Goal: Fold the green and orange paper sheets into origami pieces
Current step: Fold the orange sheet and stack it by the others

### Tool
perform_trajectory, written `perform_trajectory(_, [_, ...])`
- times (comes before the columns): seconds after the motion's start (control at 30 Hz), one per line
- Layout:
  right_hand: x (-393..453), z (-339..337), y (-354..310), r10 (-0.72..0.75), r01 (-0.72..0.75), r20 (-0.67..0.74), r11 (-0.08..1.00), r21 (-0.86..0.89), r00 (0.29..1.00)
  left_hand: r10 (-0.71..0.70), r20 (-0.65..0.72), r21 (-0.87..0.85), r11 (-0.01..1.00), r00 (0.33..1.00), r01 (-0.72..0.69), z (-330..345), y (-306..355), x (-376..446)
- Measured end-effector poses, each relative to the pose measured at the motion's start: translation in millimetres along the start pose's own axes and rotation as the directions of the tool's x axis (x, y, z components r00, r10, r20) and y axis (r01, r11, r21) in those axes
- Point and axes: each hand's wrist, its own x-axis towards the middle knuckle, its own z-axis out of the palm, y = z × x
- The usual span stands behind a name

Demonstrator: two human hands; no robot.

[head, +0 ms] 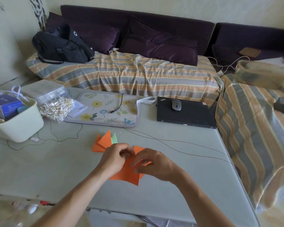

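**Both hands folding an orange sheet near the front of the table**

The person's left hand (pixel 116 157) and right hand (pixel 156 166) meet over an orange paper sheet (pixel 127 175) that lies toward the front edge of the pale table (pixel 179 185), roughly midway along it. The left hand's fingers are curled, thumb and fingertips pinching the paper's upper part. The right hand's fingers are bent and slightly spread, their tips on the sheet's right side; whether they pinch it or only press it cannot be told. A corner of the sheet juts toward the front edge.

Just behind the hands lies a stack of folded orange pieces (pixel 103 142) with a green piece (pixel 114 139) showing at its right side.

Farther back, a floral mat (pixel 95 112) sits near the table's far edge with a short black cable (pixel 117 106) on it. A closed black laptop (pixel 187 114) occupies the far right corner, a grey mouse (pixel 176 104) on its lid. At the left edge stands a cream bin (pixel 18 128), with a bag of cotton swabs (pixel 56 108) beside it. A thin wire (pixel 179 142) runs across the table.
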Motion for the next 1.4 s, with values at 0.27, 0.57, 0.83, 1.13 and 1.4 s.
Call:
perform_trajectory(0.27, [0, 0, 1, 0.104, -0.103, 0.031, 0.994, -0.022, 0.994, 0.003, 0.005, 0.005, 1.0, 1.0, -0.003, 3, -6, 3])
perform_trajectory(0.57, [0, 0, 5, 0.068, -0.067, 0.01, 0.996, -0.066, 0.998, -0.024, 0.027, -0.033, 0.999, 0.999, 0.024, 5, -12, 6])
perform_trajectory(0.83, [-3, -3, -1, 0.108, -0.108, 0.079, 0.994, -0.006, 0.991, 0.02, 0.057, 0.001, 1.0, 0.998, -0.02, 2, -8, 2])
perform_trajectory(1.13, [-3, -4, -4, 0.157, -0.139, 0.185, 0.984, -0.109, 0.97, 0.049, 0.099, 0.045, 0.998, 0.994, -0.054, 2, -6, -1])
perform_trajectory(1.4, [-4, -4, 0, 0.192, -0.152, 0.231, 0.972, -0.178, 0.954, 0.042, 0.115, 0.058, 0.997, 0.993, -0.049, 1, -7, 0])
